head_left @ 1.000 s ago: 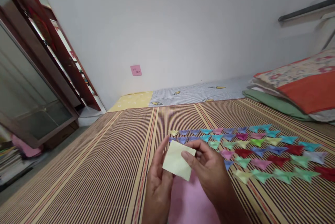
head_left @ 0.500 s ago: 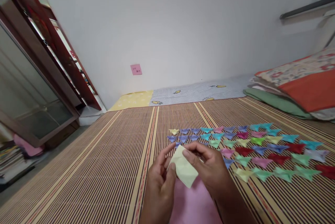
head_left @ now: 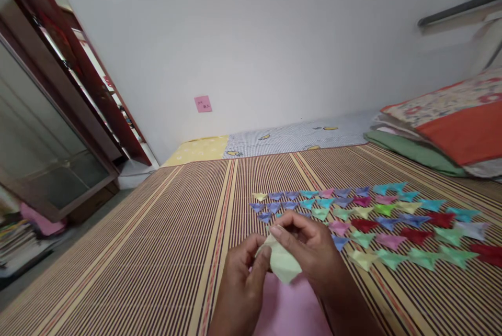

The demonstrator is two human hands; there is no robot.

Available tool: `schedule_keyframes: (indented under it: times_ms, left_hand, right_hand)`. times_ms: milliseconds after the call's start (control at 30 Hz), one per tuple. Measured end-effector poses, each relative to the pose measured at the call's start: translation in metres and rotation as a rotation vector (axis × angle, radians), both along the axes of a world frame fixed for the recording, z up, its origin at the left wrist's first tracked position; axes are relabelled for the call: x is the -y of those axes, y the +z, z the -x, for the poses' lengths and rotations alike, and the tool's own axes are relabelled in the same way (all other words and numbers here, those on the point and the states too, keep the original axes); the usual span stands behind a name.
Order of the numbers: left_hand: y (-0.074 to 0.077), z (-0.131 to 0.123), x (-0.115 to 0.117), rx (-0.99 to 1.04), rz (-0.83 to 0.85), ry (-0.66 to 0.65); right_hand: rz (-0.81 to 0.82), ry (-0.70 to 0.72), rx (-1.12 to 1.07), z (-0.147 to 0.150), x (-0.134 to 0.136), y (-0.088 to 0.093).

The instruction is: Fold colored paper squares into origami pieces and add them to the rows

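Note:
A pale yellow-green piece of folding paper (head_left: 285, 264) is held up between my two hands, above a pink surface (head_left: 290, 307). My left hand (head_left: 245, 281) pinches its left corner between thumb and curled index finger. On the upper edge, the thumb of my right hand (head_left: 314, 247) presses against fingers that are partly hidden behind the sheet. Just beyond my hands and to the right, several rows of small folded paper shapes (head_left: 386, 223) in blue, green, pink, red and yellow lie on the striped mat (head_left: 176, 242).
A stack of folded bedding (head_left: 458, 132) rests at the right by the white wall (head_left: 266, 48). Patterned cloth (head_left: 274, 140) runs along the mat's far edge. A pink note (head_left: 203, 104) is stuck to the wall. Glass-panelled doors (head_left: 50, 126) stand at the left.
My left fingers have curled in and now pinch the paper's left corner. The paper has tilted and shifted slightly right and down.

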State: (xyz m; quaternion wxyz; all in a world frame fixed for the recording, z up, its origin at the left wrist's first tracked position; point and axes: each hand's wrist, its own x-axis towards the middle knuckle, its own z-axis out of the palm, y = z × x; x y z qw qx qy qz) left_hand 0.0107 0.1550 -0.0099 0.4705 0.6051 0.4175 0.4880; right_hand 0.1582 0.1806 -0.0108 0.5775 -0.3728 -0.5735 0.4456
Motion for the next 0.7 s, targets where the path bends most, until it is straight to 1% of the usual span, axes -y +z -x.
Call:
schedule_keyframes:
  times_ms: [67,133,333,400,467,567,633,700]
  left_hand:
    - [0.003,0.000,0.000,0.069,0.061,-0.040]
    - [0.002,0.002,0.000,0.116,0.098,-0.046]
    - [-0.009,0.009,-0.007,0.305,0.097,0.095]
    - [-0.012,0.010,-0.009,0.345,0.112,0.087]
    - [-0.012,0.011,-0.010,0.324,0.135,0.073]
    - [-0.012,0.011,-0.009,0.281,0.156,0.092]
    - [-0.012,0.010,-0.008,0.323,0.169,0.112]
    - [-0.013,0.009,-0.008,0.410,0.185,0.138]
  right_hand:
    - [0.043,0.026,-0.035,-0.001,-0.001,-0.002]
    - [0.077,0.056,-0.056,-0.003,-0.002,-0.004]
    - [0.111,0.124,-0.048,-0.006,-0.008,-0.010]
    - [0.094,0.120,-0.041,-0.005,-0.007,-0.009]
    - [0.053,0.102,0.012,-0.002,-0.004,-0.006]
    - [-0.019,0.079,0.125,0.001,-0.001,-0.002]
    - [-0.010,0.072,0.126,0.003,0.000,-0.001]
    - [0.035,0.076,0.077,0.003,-0.002,-0.002]
